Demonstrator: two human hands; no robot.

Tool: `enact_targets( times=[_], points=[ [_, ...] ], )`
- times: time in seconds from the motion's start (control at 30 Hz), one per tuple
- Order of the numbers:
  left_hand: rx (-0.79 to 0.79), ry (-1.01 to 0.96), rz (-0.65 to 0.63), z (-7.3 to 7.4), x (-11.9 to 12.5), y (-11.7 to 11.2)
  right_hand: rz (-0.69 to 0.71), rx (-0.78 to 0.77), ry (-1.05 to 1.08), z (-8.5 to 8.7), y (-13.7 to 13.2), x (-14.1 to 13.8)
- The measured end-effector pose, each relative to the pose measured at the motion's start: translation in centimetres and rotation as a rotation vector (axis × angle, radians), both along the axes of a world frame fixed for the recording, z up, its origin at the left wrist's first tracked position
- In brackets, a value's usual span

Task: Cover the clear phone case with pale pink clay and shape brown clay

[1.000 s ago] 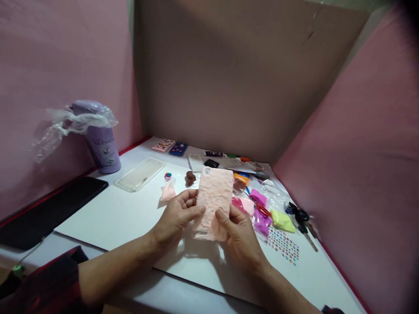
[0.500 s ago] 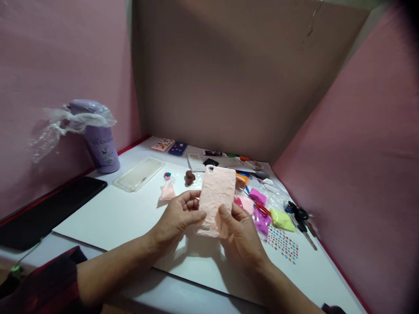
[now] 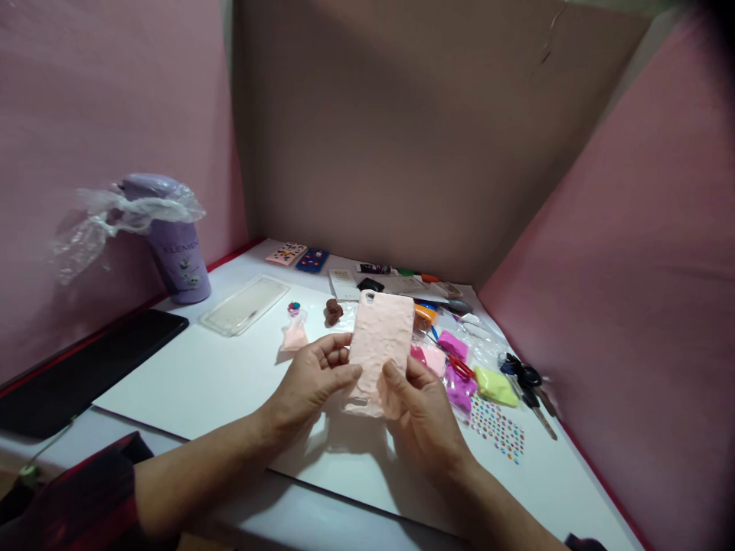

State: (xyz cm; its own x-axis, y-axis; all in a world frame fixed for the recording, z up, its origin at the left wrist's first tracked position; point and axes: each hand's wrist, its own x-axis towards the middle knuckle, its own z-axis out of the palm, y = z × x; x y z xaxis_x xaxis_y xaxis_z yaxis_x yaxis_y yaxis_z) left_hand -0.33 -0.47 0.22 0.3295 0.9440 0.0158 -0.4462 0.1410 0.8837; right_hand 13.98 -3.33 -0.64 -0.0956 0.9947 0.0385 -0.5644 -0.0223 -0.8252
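A phone case (image 3: 380, 337) covered in lumpy pale pink clay is held up, nearly upright, above the white board. A camera hole shows at its upper left, and a small slot near its lower edge. My left hand (image 3: 310, 383) grips its left side, thumb on the front and fingers at the edge and behind. Along the lower right, my right hand (image 3: 422, 402) pinches it, thumb pressed on the clay face. The fingers behind the case are partly hidden. Beyond it lie a brown clay lump (image 3: 333, 311) and a small bag of pale pink clay (image 3: 295, 335).
A clear case (image 3: 246, 306) lies left, near a purple tumbler (image 3: 178, 252) and a black phone (image 3: 97, 375). Two decorated cases (image 3: 313, 259) sit at the back. To the right are yellow clay (image 3: 495, 386), purple clay (image 3: 459, 390), rhinestone stickers (image 3: 498, 430) and black scissors (image 3: 524, 371).
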Motion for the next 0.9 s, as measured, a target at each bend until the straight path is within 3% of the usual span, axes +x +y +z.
enact_targets(
  times=[0.17,0.43,0.7,0.9],
  points=[
    [-0.037,0.029,0.050,0.52,-0.02,-0.25,-0.024,-0.001,-0.008,-0.15,0.10,0.20],
    [0.026,-0.025,-0.035,0.02,-0.13,-0.03,0.004,0.000,-0.039,-0.13,-0.04,0.05],
    [-0.020,0.027,0.020,0.74,-0.10,-0.26,-0.028,0.004,0.011,-0.31,0.15,0.30],
    [-0.004,0.068,-0.012,0.21,-0.07,0.02,-0.021,-0.003,0.010,-0.11,0.11,0.29]
  ],
)
